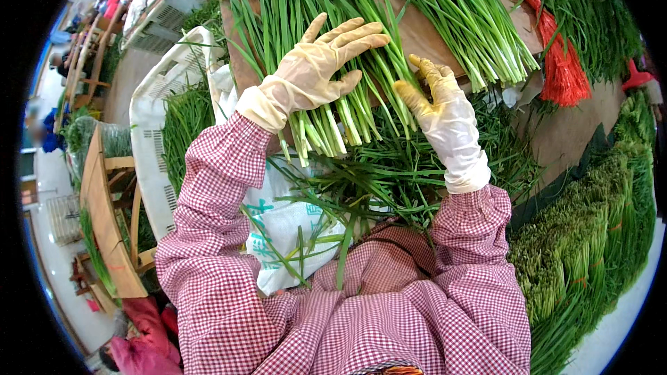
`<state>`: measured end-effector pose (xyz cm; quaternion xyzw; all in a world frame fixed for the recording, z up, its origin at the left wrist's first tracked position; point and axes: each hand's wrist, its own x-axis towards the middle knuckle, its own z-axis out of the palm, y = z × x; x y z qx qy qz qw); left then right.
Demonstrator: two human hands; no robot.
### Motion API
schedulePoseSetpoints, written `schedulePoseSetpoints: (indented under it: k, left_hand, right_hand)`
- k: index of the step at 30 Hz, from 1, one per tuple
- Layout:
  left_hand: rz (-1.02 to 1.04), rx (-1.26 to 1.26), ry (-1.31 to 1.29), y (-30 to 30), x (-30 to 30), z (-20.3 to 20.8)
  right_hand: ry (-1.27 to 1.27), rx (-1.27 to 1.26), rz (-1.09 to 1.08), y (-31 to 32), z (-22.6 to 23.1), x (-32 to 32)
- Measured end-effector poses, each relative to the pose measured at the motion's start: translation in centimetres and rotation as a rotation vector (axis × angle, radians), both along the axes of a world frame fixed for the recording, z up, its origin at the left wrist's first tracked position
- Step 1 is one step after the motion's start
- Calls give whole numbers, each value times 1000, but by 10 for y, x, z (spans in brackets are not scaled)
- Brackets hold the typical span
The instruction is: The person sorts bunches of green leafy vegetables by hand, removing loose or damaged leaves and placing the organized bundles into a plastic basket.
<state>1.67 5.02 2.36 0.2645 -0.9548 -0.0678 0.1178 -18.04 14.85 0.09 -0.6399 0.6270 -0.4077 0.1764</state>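
Note:
Both my hands wear thin, pale rubber gloves, stained yellow at the right fingertips. My left hand (pixel 316 68) lies over a spread of long green garlic chives (pixel 333 128), fingers stretched and apart. At the right edge of that spread is my right hand (pixel 441 107), its thumb and fingers apart beside the outermost stalks; whether it touches them I cannot tell. The pale stalk ends point toward me over the near edge of a brown board (pixel 424 31). A second pile of garlic chives (pixel 486 52) lies farther right on the board.
Red plastic strings (pixel 563 69) hang at the board's right. Loose green leaves (pixel 396 184) and a white sack (pixel 288 232) cover my lap. A white plastic basket (pixel 149 121) stands left; tied bundles (pixel 590 229) are stacked right. A person in pink (pixel 142 340) is at lower left.

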Motion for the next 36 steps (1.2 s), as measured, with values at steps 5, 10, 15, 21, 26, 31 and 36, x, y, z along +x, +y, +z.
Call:
schedulePoseSetpoints:
  k: [5,10,15,21,26,31,36]
  left_hand:
    - [-43,-89,-72,-7,-6,-4]
    - [-33,-112,-90,-8,-5,-7]
    - [-42,-113,-101,-9,-4,-11]
    - [-39,-139,-119,-12,-5,-15]
    - [-40,-128,-120,-13,-1,-18]
    - [-40,-128,-112,-13,-6,-17]
    - [-15,-95,-95,-15,-14,-13]
  right_hand:
    - [-17,13,30,-3,-8,-9]
    - [-33,-51,31,-9,-12,-17]
    - [279,-111,-75,-2,6,-19]
    - [593,-80,122,22,9,12]
    - [-70,57,170,35,42,-14]
    - [-1182,-490,-48,84,90,-97]
    - [-635,-110,-38,130,65,-152]
